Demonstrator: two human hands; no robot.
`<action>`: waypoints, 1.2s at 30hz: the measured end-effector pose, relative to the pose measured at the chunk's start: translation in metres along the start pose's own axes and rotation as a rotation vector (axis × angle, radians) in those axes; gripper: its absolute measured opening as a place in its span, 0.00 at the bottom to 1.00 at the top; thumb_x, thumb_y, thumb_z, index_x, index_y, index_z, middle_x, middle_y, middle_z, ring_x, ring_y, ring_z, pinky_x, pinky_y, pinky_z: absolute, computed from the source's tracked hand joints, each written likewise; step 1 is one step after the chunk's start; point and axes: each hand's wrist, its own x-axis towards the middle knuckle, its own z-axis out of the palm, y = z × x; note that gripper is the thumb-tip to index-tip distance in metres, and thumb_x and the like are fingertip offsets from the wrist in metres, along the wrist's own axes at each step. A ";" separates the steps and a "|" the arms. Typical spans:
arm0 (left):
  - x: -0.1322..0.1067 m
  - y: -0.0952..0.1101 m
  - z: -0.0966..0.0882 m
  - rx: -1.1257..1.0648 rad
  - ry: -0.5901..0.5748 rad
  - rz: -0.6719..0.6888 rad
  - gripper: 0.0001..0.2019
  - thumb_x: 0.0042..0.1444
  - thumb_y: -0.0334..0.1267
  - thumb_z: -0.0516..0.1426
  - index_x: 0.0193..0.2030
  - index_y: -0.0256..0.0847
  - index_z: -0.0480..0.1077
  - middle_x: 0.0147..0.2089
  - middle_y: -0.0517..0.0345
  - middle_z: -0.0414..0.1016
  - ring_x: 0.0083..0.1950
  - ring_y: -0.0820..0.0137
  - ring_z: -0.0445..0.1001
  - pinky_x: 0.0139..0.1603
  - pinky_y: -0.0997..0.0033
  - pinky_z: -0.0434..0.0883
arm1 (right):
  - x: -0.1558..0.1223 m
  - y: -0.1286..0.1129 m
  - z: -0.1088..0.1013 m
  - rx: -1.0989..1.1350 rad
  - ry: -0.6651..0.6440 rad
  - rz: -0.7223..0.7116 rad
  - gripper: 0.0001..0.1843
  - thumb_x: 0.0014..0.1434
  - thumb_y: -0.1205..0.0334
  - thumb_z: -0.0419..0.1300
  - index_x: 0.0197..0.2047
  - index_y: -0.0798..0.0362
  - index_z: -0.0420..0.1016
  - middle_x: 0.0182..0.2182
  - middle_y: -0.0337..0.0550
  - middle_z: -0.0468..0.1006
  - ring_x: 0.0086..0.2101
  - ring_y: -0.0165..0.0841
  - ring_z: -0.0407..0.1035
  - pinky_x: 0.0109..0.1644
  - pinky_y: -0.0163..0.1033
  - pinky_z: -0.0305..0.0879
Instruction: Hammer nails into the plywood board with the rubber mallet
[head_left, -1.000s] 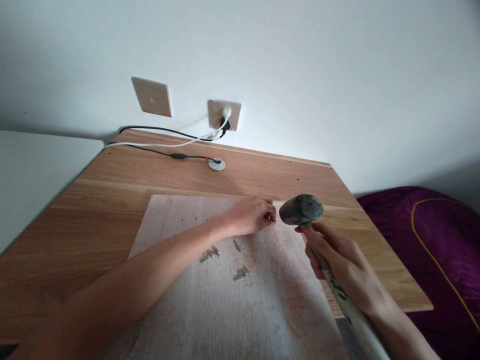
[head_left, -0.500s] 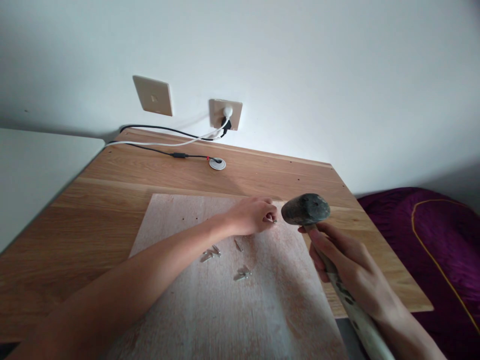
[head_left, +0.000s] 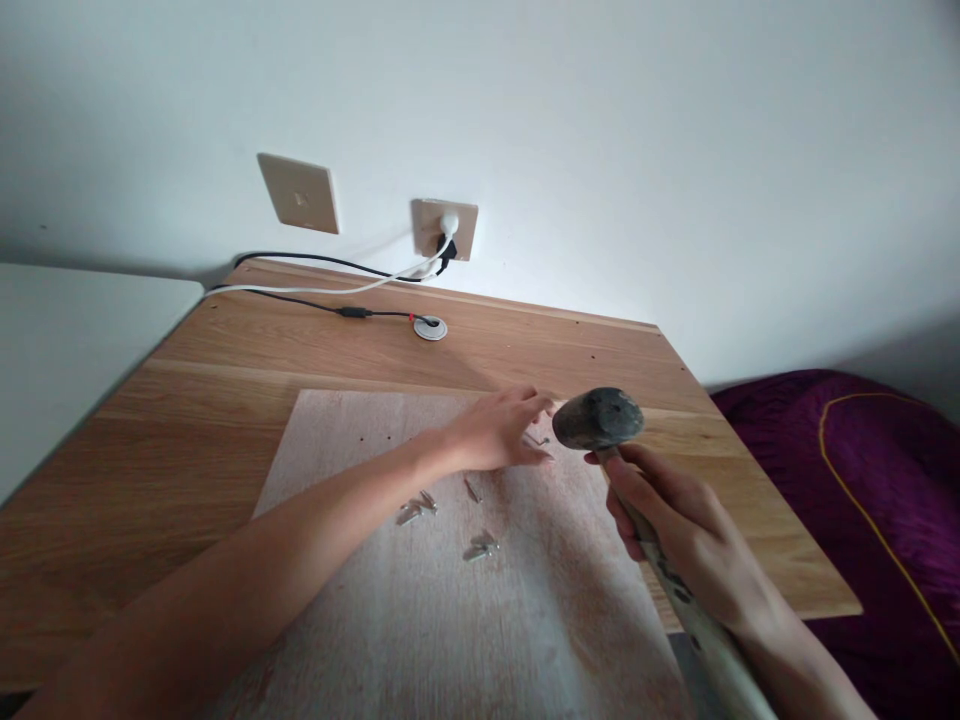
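My right hand (head_left: 675, 520) grips the handle of a mallet (head_left: 598, 418) with a dark, worn head and a pale stained handle. The head hangs just to the right of my left hand (head_left: 499, 430), above the far right part of a whitish wooden board (head_left: 390, 620). My left hand is open there, thumb and fingers parted around a small metal nail-like fastener (head_left: 545, 441). Whether its tip sits in the board I cannot tell. Several similar silver fasteners (head_left: 481, 550) lie loose on the board, nearer me, with more fasteners (head_left: 417, 508) to their left.
Under the board is a wooden tabletop (head_left: 172, 430) against a white wall. Cables (head_left: 322, 288) run along its back to a wall socket (head_left: 450, 225), near a round cable grommet (head_left: 430, 328). Purple fabric (head_left: 862, 470) lies at right, a white surface (head_left: 90, 340) at left.
My left fingers have opened from a pinch and parted around the fastener. The mallet stays raised in my right hand beside it. The whole view has shifted slightly.
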 end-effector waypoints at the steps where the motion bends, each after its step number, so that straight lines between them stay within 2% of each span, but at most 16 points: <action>1: -0.001 0.000 0.000 -0.007 0.011 0.015 0.25 0.59 0.42 0.72 0.61 0.42 0.73 0.56 0.50 0.77 0.56 0.57 0.78 0.55 0.60 0.73 | 0.002 0.002 0.002 0.000 -0.018 0.010 0.32 0.69 0.29 0.58 0.48 0.53 0.74 0.19 0.31 0.66 0.18 0.30 0.63 0.23 0.36 0.58; 5: -0.002 -0.003 0.001 -0.037 0.055 0.070 0.26 0.58 0.41 0.72 0.60 0.42 0.72 0.56 0.48 0.78 0.56 0.56 0.79 0.54 0.60 0.74 | 0.004 0.009 0.004 0.025 -0.033 0.040 0.34 0.67 0.27 0.59 0.47 0.54 0.74 0.19 0.30 0.66 0.18 0.30 0.63 0.22 0.36 0.57; 10: 0.000 -0.011 0.005 -0.091 0.075 0.085 0.28 0.57 0.45 0.73 0.60 0.41 0.71 0.56 0.45 0.78 0.52 0.58 0.80 0.52 0.58 0.75 | -0.005 0.017 0.001 0.063 0.090 0.057 0.34 0.64 0.26 0.60 0.46 0.53 0.74 0.19 0.31 0.66 0.17 0.29 0.63 0.22 0.35 0.57; 14: -0.002 -0.005 -0.007 -0.117 0.093 0.140 0.24 0.62 0.46 0.70 0.59 0.39 0.72 0.54 0.45 0.79 0.52 0.59 0.79 0.54 0.58 0.75 | -0.009 0.035 0.006 0.005 0.124 0.068 0.33 0.65 0.25 0.57 0.40 0.51 0.74 0.19 0.32 0.67 0.18 0.31 0.65 0.23 0.36 0.59; 16: -0.009 0.004 -0.020 -0.058 0.099 0.179 0.16 0.66 0.43 0.66 0.54 0.37 0.74 0.52 0.45 0.79 0.53 0.60 0.79 0.56 0.59 0.74 | -0.010 0.044 0.009 -0.081 0.143 0.040 0.32 0.67 0.26 0.54 0.35 0.49 0.71 0.18 0.34 0.68 0.18 0.32 0.66 0.25 0.37 0.61; 18: -0.022 0.013 -0.035 0.010 0.053 0.208 0.07 0.69 0.37 0.61 0.49 0.37 0.76 0.48 0.49 0.80 0.47 0.64 0.79 0.51 0.63 0.73 | -0.010 0.051 0.010 -0.148 0.166 0.011 0.32 0.70 0.28 0.51 0.33 0.48 0.70 0.18 0.34 0.68 0.19 0.32 0.66 0.26 0.37 0.61; 20: -0.039 0.021 -0.048 0.084 -0.031 0.234 0.08 0.68 0.29 0.58 0.49 0.40 0.78 0.45 0.54 0.81 0.43 0.68 0.79 0.47 0.66 0.72 | -0.011 0.054 0.011 -0.167 0.176 -0.007 0.30 0.71 0.30 0.50 0.35 0.48 0.71 0.18 0.34 0.68 0.19 0.33 0.66 0.26 0.38 0.61; 22: -0.057 0.027 -0.055 0.238 -0.099 0.268 0.10 0.65 0.25 0.58 0.47 0.41 0.79 0.44 0.56 0.81 0.42 0.67 0.79 0.46 0.65 0.72 | -0.012 0.055 0.011 -0.162 0.179 -0.016 0.29 0.72 0.31 0.50 0.39 0.49 0.73 0.18 0.33 0.69 0.20 0.34 0.67 0.27 0.38 0.61; 26: -0.085 0.036 -0.053 0.568 -0.186 0.343 0.06 0.63 0.25 0.61 0.39 0.41 0.76 0.41 0.56 0.79 0.43 0.63 0.78 0.49 0.61 0.72 | -0.011 0.054 0.012 -0.142 0.189 -0.008 0.28 0.73 0.33 0.50 0.43 0.50 0.75 0.18 0.33 0.69 0.20 0.35 0.68 0.26 0.38 0.62; 29: -0.092 0.045 -0.047 0.737 -0.212 0.371 0.06 0.63 0.25 0.63 0.38 0.40 0.75 0.41 0.55 0.79 0.43 0.62 0.78 0.50 0.59 0.72 | -0.010 0.052 0.012 -0.120 0.184 -0.011 0.28 0.72 0.34 0.50 0.42 0.51 0.75 0.18 0.33 0.70 0.19 0.35 0.68 0.26 0.38 0.63; 33: -0.086 0.049 -0.043 0.818 -0.216 0.392 0.07 0.62 0.24 0.62 0.37 0.40 0.75 0.42 0.54 0.78 0.45 0.61 0.77 0.51 0.60 0.71 | -0.009 0.052 0.012 -0.135 0.187 -0.021 0.28 0.72 0.35 0.50 0.42 0.51 0.75 0.17 0.34 0.70 0.18 0.35 0.69 0.25 0.38 0.62; 36: -0.080 0.045 -0.043 0.732 -0.223 0.386 0.07 0.60 0.24 0.63 0.36 0.40 0.75 0.41 0.54 0.78 0.45 0.62 0.76 0.50 0.63 0.70 | -0.009 0.054 0.012 -0.147 0.181 -0.019 0.28 0.73 0.35 0.49 0.44 0.52 0.76 0.17 0.33 0.70 0.19 0.35 0.69 0.26 0.38 0.63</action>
